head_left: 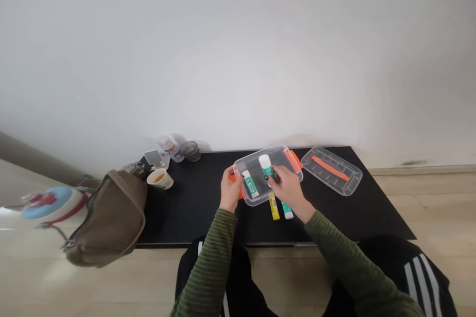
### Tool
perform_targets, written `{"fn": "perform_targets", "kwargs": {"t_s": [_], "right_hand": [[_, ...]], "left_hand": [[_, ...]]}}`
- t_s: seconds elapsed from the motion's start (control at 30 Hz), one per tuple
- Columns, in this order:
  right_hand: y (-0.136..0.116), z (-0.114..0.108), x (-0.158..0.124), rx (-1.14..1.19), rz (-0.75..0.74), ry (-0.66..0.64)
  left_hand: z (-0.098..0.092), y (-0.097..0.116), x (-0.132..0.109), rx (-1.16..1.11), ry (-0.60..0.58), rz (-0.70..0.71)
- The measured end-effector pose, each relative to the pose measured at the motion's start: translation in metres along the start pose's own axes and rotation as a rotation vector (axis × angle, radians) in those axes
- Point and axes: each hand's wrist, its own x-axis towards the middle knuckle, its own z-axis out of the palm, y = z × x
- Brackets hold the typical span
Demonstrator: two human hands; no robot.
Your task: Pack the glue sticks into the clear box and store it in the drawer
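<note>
Black tabletop [193, 213] beneath, left hand [230, 189] and right hand [289, 189] angled inward.

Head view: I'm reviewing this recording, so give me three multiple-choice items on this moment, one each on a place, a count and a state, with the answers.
1. Where does the clear lid with the orange strip lie?
A. On the floor
B. On the black table, right of the clear plastic box
C. On the olive bag

2. How many glue sticks lie on the table in front of the box?
A. Two
B. One
C. Four

3. What is the right hand doing?
A. Resting flat on the table
B. Gripping the paper cup
C. Holding a white-capped glue stick above the box

Answers:
1. B: the lid lies beside the box.
2. A: a yellow glue stick and a teal glue stick lie there.
3. C: its fingers wrap the stick's body.
</note>
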Motion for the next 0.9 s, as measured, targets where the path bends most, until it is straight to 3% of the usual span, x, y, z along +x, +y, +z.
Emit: {"fn": "perform_targets", "kwargs": {"t_s": [0.17, 0.27, 0.53, 0.9], "right_hand": [[-0.011, 0.028, 0.030, -0.284, 0.169, -0.408], [-0.013, 0.041, 0.041, -0.394, 0.267, -0.534], [-0.016, 0.066, 0.056, -0.395, 0.227, -0.637], [-0.009, 0.072, 0.053, -0.383, 0.258, -0.641]], "left_hand": [[0.001, 0.001, -0.001, -0.014, -0.002, 0.017], [0.002, 0.003, -0.001, -0.014, -0.004, 0.016], [0.004, 0.005, -0.003, 0.017, 0.002, 0.045], [0.003, 0.001, -0.002, 0.027, 0.016, 0.049]]}}
